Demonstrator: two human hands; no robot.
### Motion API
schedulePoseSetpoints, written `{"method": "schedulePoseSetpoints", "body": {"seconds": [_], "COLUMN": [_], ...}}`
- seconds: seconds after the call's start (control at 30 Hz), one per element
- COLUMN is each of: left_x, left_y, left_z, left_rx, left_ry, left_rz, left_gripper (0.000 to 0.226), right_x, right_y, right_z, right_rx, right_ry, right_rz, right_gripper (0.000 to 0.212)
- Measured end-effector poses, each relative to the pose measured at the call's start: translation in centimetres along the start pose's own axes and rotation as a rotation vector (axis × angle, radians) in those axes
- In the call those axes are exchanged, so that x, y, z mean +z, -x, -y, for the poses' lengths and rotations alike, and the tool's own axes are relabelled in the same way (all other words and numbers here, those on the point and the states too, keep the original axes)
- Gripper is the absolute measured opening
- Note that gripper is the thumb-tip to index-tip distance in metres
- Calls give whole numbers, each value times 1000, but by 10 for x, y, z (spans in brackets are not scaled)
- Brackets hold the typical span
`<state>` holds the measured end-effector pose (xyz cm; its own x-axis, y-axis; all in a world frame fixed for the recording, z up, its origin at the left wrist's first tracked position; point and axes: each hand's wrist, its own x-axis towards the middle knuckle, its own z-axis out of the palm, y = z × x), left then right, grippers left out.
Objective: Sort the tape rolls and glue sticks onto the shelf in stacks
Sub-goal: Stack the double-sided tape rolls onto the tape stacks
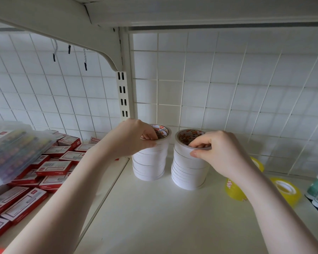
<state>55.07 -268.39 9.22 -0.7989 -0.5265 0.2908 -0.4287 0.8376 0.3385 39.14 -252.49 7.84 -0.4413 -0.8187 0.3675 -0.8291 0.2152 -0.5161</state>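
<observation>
While stacks stand apart | left hand (134, 138) grips left stack (150, 162) | right hand (215, 151) grips right stack (189, 169)

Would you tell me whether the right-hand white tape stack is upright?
Nearly upright: the right tape stack stands on the shelf, its rolls slightly offset.

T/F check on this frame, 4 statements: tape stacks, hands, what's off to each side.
1. Two stacks of white tape rolls stand side by side: left stack, right stack. True.
2. The left hand is idle. False: its fingers hook into the left stack's top roll.
3. The yellow tape rolls are stacked. False: they lie loose behind the right hand.
4. Red boxes lie left of the stacks. True.
</observation>
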Motion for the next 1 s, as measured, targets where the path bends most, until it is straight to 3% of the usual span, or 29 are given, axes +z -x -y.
{"method": "schedulePoseSetpoints", "body": {"seconds": [0.5, 0.6, 0.7, 1.0], "left_x": [-5, -4, -2, 46], "left_y": [2, 4, 14, 79], "left_z": [3, 2, -1, -41], "left_rx": [15, 28, 42, -112], "left_ry": [-33, -58, -87, -104], "left_rz": [33, 17, -68, -378], "left_gripper": [19, 21, 29, 45], "right_x": [3, 4, 3, -14], "right_y": [1, 4, 10, 75], "right_z": [-1, -2, -10, -58], "right_rx": [-57, -115, -175, -128], "right_ry": [6, 31, 78, 294], "right_rz": [-35, -64, -166, -474], "right_gripper": [13, 22, 32, 26]}}
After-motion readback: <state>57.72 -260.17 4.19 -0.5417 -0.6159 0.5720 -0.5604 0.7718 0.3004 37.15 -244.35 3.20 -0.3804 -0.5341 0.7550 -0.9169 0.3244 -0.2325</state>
